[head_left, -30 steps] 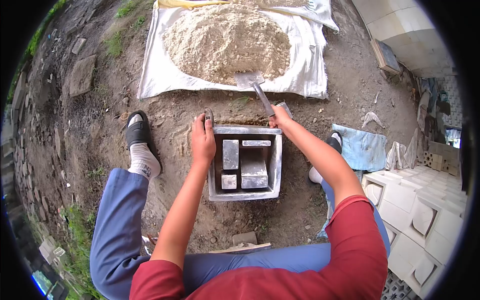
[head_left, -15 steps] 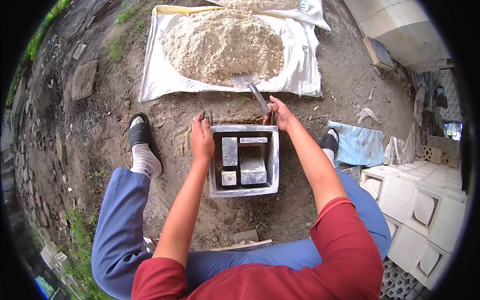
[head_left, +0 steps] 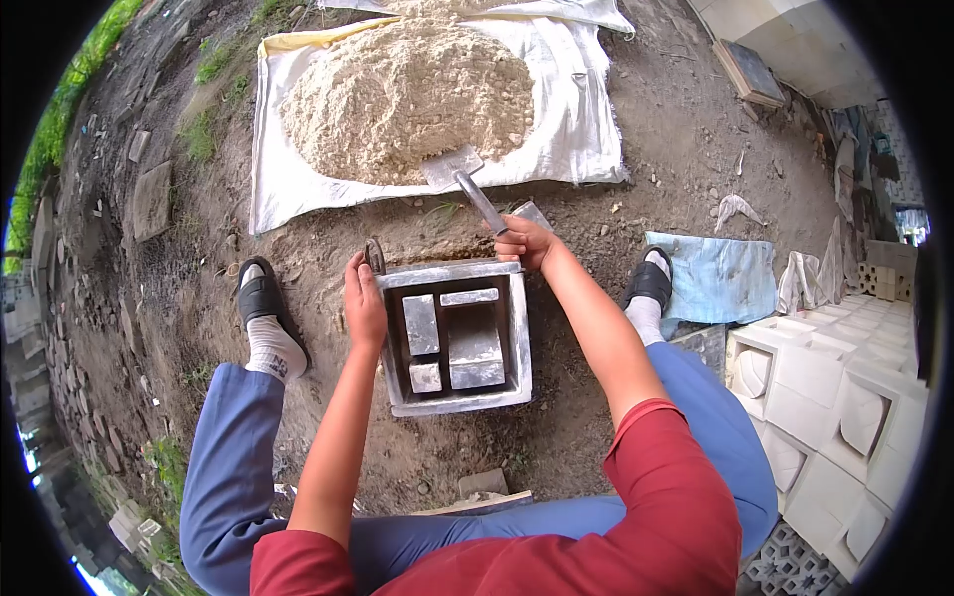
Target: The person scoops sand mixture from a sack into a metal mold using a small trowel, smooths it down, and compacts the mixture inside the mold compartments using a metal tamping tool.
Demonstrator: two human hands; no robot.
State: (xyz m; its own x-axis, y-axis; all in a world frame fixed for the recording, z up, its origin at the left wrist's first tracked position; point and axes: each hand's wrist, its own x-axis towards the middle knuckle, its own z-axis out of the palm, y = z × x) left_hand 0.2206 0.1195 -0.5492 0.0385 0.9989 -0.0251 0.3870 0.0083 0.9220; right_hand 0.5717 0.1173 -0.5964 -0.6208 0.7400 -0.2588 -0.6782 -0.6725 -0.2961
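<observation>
A square metal mould (head_left: 523, 348) with rectangular blocks inside, such as the tall one (head_left: 420, 324), sits on the dirt between my feet. My left hand (head_left: 365, 303) is open at its upper left corner, fingers stretched out beside the looped handle (head_left: 375, 258). Just past the upper right corner, my right hand (head_left: 527, 243) has its fingers curled on the handle end of a hand shovel (head_left: 455, 169). The shovel's flat blade rests at the near edge of the sandy pile (head_left: 407, 99). The mould's right handle is hidden.
The pile lies on a white sack (head_left: 576, 119) ahead. A blue sheet (head_left: 720, 278) lies by my right foot, with stacked pale blocks (head_left: 795, 397) beyond it. A stone slab (head_left: 152, 202) lies at left, and a brick piece (head_left: 484, 484) is near my legs.
The view has shifted, so most things appear further left and lower. My left fingers have come off the mould's left handle. My right hand now shows curled at the shovel's handle end.
</observation>
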